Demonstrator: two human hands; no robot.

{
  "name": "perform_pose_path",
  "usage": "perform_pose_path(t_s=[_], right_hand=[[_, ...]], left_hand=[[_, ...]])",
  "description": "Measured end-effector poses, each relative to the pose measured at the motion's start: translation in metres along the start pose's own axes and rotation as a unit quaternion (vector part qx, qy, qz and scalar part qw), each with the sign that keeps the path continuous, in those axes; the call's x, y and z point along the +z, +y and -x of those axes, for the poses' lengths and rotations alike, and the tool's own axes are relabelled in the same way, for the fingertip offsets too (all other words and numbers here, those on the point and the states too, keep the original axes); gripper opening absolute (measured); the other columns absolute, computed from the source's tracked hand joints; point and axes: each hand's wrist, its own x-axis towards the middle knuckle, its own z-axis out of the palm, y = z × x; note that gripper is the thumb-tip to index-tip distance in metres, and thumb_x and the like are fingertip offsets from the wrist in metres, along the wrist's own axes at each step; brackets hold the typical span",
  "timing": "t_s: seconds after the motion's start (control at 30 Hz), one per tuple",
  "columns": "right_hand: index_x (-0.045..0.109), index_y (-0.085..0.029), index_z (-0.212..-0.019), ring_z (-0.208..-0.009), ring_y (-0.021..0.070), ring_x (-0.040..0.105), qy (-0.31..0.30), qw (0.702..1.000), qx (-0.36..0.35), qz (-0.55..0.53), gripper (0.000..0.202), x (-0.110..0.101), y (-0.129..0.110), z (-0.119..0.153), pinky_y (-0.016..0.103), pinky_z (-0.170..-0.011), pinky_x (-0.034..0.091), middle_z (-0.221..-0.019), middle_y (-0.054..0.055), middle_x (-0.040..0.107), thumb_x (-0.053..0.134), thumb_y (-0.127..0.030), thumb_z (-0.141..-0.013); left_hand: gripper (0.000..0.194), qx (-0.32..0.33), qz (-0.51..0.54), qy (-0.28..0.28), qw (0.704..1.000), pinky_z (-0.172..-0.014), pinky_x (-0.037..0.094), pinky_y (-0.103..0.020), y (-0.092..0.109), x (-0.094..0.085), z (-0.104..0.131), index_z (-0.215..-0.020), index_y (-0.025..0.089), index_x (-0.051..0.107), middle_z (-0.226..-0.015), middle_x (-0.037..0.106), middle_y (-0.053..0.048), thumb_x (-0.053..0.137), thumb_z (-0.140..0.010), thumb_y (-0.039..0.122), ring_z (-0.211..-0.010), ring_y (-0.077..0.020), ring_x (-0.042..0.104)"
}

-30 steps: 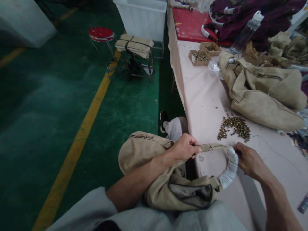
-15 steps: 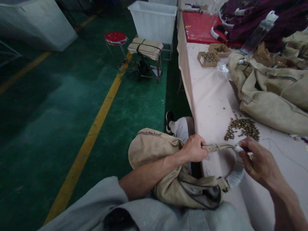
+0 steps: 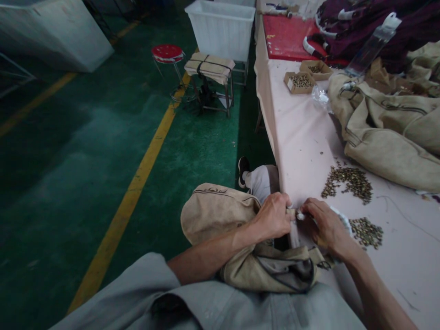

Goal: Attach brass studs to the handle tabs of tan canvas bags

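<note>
A beige bag [image 3: 213,215] with dark piping lies across my lap, its dark-lined opening towards me. My left hand [image 3: 275,217] is closed on a short tan strap [image 3: 291,212] at the table's edge. Right beside it, my right hand [image 3: 325,224] pinches the strap's other end, where a white-wrapped bit [image 3: 300,216] shows at the fingertips. The bag's handle, wrapped in white [image 3: 343,221], curves out behind my right hand, which partly hides it. Small brass-coloured metal pieces lie on the table in one pile [image 3: 355,183] beyond that hand and another pile [image 3: 369,233] to its right.
More beige bags [image 3: 388,123] lie on the pink-covered table [image 3: 295,133]. Farther back are small cardboard boxes of metal pieces [image 3: 299,83], a clear bottle [image 3: 373,46] and purple bags [image 3: 405,36]. A padded stool [image 3: 209,64], red stool [image 3: 167,52] and white bin [image 3: 222,32] stand on the floor.
My right hand has moved left, close to my left hand, and the strap between them is now mostly covered. The pile at the right has come into view.
</note>
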Motion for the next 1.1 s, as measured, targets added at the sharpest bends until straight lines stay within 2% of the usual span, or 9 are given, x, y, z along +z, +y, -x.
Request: perform_pose_path(t_s=[0.27, 0.47, 0.6, 0.73, 0.9, 1.1], right_hand=[[0.054, -0.023, -0.104, -0.089, 0.0256, 0.056, 0.003, 1.0, 0.004, -0.015, 0.013, 0.008, 0.001, -0.002, 0.04, -0.079, 0.044, -0.096, 0.007, 0.06, 0.048, -0.013, -0.097], [0.055, -0.022, -0.099, -0.085, 0.0239, 0.056, -0.01, 1.0, 0.009, -0.025, 0.016, 0.001, 0.0, -0.008, 0.037, -0.076, 0.043, -0.092, 0.006, 0.06, 0.052, -0.01, -0.09], [0.057, -0.022, -0.096, -0.083, 0.0223, 0.057, -0.027, 0.999, 0.019, -0.043, 0.013, -0.004, -0.003, -0.012, 0.034, -0.075, 0.044, -0.091, 0.006, 0.061, 0.052, -0.012, -0.09], [0.06, -0.021, -0.091, -0.07, 0.0186, 0.056, -0.039, 0.991, 0.094, -0.084, 0.005, -0.008, -0.005, -0.02, 0.03, -0.066, 0.043, -0.079, 0.002, 0.062, 0.056, -0.019, -0.089], [0.066, -0.019, -0.084, -0.061, 0.0155, 0.055, -0.087, 0.957, 0.21, -0.178, 0.006, -0.012, 0.002, -0.034, 0.026, -0.057, 0.04, -0.069, -0.001, 0.064, 0.063, -0.024, -0.082], [0.067, -0.017, -0.081, -0.056, 0.0123, 0.049, -0.133, 0.933, 0.256, -0.214, 0.011, -0.016, 0.011, -0.045, 0.024, -0.053, 0.037, -0.064, -0.002, 0.062, 0.07, -0.028, -0.078]], left_hand=[[0.02, 0.017, -0.012, -0.005, 1.0, -0.075, 0.05, -0.031, -0.006, 0.004, 0.001, -0.094, 0.015, 0.066, -0.093, 0.067, -0.008, 0.071, -0.075, 0.019, -0.079, -0.0209, 0.064], [0.021, 0.025, -0.007, -0.001, 1.0, -0.075, 0.05, -0.032, -0.01, 0.006, 0.002, -0.095, 0.015, 0.066, -0.093, 0.067, -0.009, 0.07, -0.074, 0.017, -0.082, -0.0221, 0.065], [0.022, 0.021, -0.009, -0.013, 1.0, -0.077, 0.05, -0.032, -0.009, 0.004, 0.001, -0.095, 0.014, 0.066, -0.094, 0.067, -0.009, 0.07, -0.074, 0.017, -0.085, -0.023, 0.065], [0.022, 0.03, -0.013, -0.01, 0.999, -0.077, 0.05, -0.033, -0.008, 0.003, 0.001, -0.096, 0.014, 0.066, -0.093, 0.066, -0.009, 0.068, -0.074, 0.016, -0.086, -0.0235, 0.065], [0.021, 0.035, -0.018, -0.019, 0.999, -0.079, 0.051, -0.033, -0.012, 0.002, 0.001, -0.098, 0.016, 0.064, -0.096, 0.066, -0.01, 0.068, -0.077, 0.018, -0.089, -0.0238, 0.065], [0.026, 0.02, -0.075, -0.045, 0.996, -0.084, 0.052, -0.04, -0.011, -0.004, 0.0, -0.103, 0.014, 0.061, -0.099, 0.07, -0.013, 0.07, -0.083, 0.028, -0.096, -0.0306, 0.068]])
